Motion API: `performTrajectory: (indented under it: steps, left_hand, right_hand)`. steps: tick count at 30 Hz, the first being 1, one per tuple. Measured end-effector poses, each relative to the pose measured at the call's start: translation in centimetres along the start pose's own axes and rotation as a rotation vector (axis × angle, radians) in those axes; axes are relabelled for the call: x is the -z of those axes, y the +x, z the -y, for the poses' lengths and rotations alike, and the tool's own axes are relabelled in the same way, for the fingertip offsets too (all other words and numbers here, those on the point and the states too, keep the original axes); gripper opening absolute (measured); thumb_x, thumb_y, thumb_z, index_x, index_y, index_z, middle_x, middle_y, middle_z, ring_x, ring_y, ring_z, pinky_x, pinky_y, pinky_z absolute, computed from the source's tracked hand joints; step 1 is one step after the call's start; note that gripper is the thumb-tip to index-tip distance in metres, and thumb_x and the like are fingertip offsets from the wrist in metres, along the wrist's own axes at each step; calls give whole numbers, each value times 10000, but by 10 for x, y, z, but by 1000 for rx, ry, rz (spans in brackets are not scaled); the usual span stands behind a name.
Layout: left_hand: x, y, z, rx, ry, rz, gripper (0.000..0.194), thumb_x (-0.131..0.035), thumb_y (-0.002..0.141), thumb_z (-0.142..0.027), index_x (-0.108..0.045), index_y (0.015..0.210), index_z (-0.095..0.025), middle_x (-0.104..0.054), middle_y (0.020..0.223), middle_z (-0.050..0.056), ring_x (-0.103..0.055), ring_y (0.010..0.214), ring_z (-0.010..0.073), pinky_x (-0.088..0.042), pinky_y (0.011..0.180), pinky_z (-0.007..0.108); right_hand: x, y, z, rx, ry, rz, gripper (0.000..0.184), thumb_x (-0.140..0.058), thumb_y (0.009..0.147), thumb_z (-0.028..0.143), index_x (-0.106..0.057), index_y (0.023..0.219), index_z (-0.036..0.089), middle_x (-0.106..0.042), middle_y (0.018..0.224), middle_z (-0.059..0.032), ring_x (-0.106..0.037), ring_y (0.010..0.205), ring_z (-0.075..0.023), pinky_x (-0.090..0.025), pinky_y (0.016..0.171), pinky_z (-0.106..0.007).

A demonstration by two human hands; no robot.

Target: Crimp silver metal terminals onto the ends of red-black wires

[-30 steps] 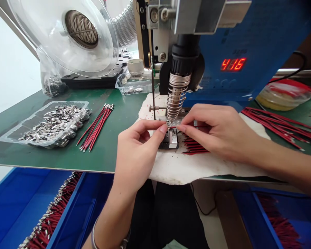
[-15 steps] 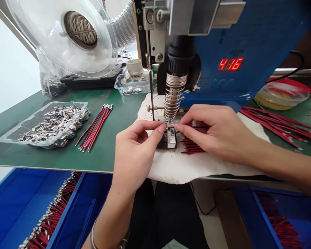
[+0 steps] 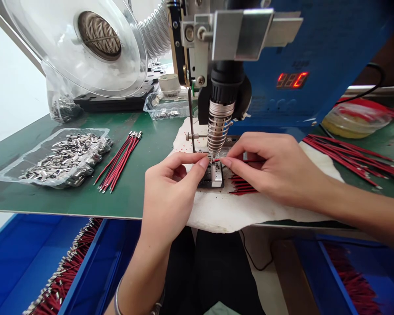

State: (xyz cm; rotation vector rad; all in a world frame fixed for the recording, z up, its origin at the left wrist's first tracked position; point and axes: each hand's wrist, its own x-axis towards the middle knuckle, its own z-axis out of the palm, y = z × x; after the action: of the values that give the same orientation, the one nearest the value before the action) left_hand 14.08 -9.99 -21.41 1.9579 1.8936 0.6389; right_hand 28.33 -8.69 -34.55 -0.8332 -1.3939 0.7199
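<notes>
At the soldering machine, my left hand [image 3: 174, 188] is closed in a pinch, thumb and index fingertips just left of the iron's tip. What it pinches is too small and covered to make out. My right hand [image 3: 265, 166] pinches a red-and-black wire [image 3: 220, 160], whose end lies under the tip. The soldering iron [image 3: 220, 122], with a coiled spring around it, points straight down between both hands. Below the fingertips is a small metal fixture [image 3: 217, 175] on a black base. More red-and-black wires [image 3: 243, 184] lie partly under my right hand.
A clear tray of metal connectors [image 3: 68, 159] and a bundle of wires with metal ends [image 3: 121, 159] lie to the left. Loose wires [image 3: 351, 159] and a lidded tub [image 3: 354, 120] are at right. Blue bins [image 3: 85, 267] sit below the table edge. A clear reel [image 3: 62, 52] stands behind.
The soldering iron and its bracket have come down a little toward the fingertips. The red display reads differently, its digits only partly lit. Both hands have stayed nearly still.
</notes>
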Motion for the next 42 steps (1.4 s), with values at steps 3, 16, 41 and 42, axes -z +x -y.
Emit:
performTrajectory:
  steps: [3, 16, 41, 42]
  left_hand:
    - [0, 1, 0, 7, 0, 0, 118, -797, 803, -370, -803, 855, -264, -767, 905, 26, -661, 786, 181, -460, 641, 267]
    - [0, 2, -1, 12, 4, 14, 156, -787, 811, -374, -799, 877, -234, -759, 886, 34, -656, 757, 173, -465, 631, 263]
    - [1, 1, 0, -5, 9, 15, 193, -775, 818, -390, -791, 887, -210, -743, 884, 49, -637, 738, 173, -464, 621, 270]
    - [1, 1, 0, -6, 11, 17, 199, -773, 819, -392, -791, 892, -208, -742, 884, 50, -636, 736, 174, -462, 617, 270]
  right_hand:
    - [-1, 0, 0, -7, 10, 1, 165, -643, 927, 254, -679, 783, 183, -643, 739, 6, -532, 604, -110, -392, 612, -286]
    - [0, -1, 1, -18, 13, 1, 159, -648, 923, 255, -680, 782, 189, -646, 740, 2, -542, 610, -121, -396, 618, -294]
    - [0, -2, 0, -20, -9, 14, 159, -636, 933, 293, -688, 808, 209, -656, 758, -3, -543, 609, -134, -382, 598, -301]
    - [0, -2, 0, -21, -11, 16, 159, -636, 933, 294, -687, 808, 210, -658, 761, -4, -542, 610, -135, -383, 598, -303]
